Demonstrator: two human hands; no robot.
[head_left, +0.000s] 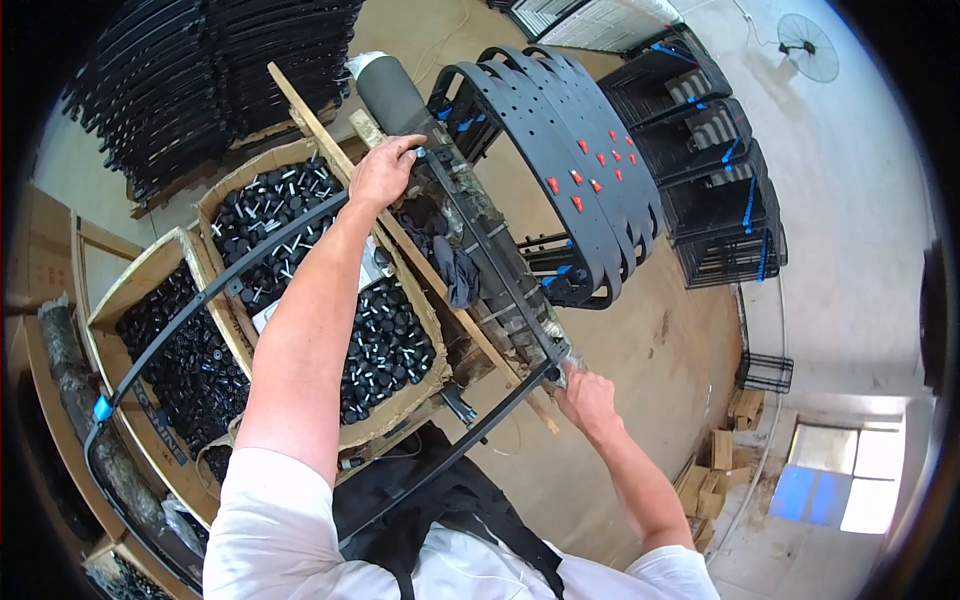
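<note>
A bent black tubular metal frame (pixel 485 240) lies across a long wrapped support beam (pixel 505 295), with its side bars reaching back toward my body. At the far corner, my left hand (pixel 383 172) is closed, its fingertips gripping the frame beside a small shiny piece (pixel 420 153). My right hand (pixel 588 402) is closed with curled fingers at the near corner, where a small black knob (pixel 553 374) sits against the tube. The palm side of my right hand is hidden. A blue clip (pixel 102 408) is on the frame's left side bar.
Open cartons of black screw-in feet (pixel 385 345) and small black parts (pixel 185 360) stand under my left arm. A wooden slat (pixel 440 285) runs alongside the beam. Curved black panels with red pieces (pixel 570 150) stand to the right; black frames (pixel 220 80) are stacked far left.
</note>
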